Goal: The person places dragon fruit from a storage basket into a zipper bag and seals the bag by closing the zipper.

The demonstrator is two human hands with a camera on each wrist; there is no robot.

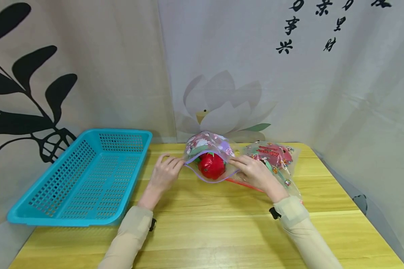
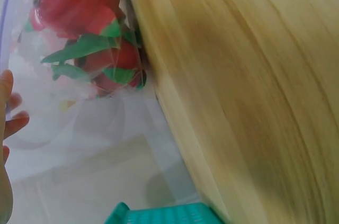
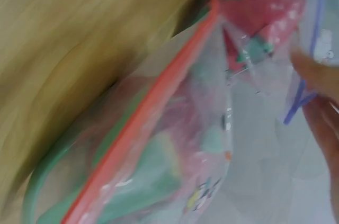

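Note:
A clear zip bag with a purple zip strip [image 1: 211,181] stands near the back edge of the table, its mouth gaping towards me. Shiny red toy fruit [image 1: 211,166] with green leaves fills it; in the left wrist view more red fruit [image 2: 79,1] shows through the plastic. My left hand [image 1: 165,172] pinches the left end of the zip edge. At the opposite end, my right hand [image 1: 252,172] grips the edge between thumb and fingers. Part of a second bag with a red zip strip [image 3: 151,105] lies under my right hand and wrist.
To the left, a blue perforated basket [image 1: 102,179] stands at the table's edge. The second clear bag [image 1: 276,155], holding red and green items, lies at the back right of the wooden table [image 1: 215,228]. A printed curtain [image 1: 121,74] hangs behind.

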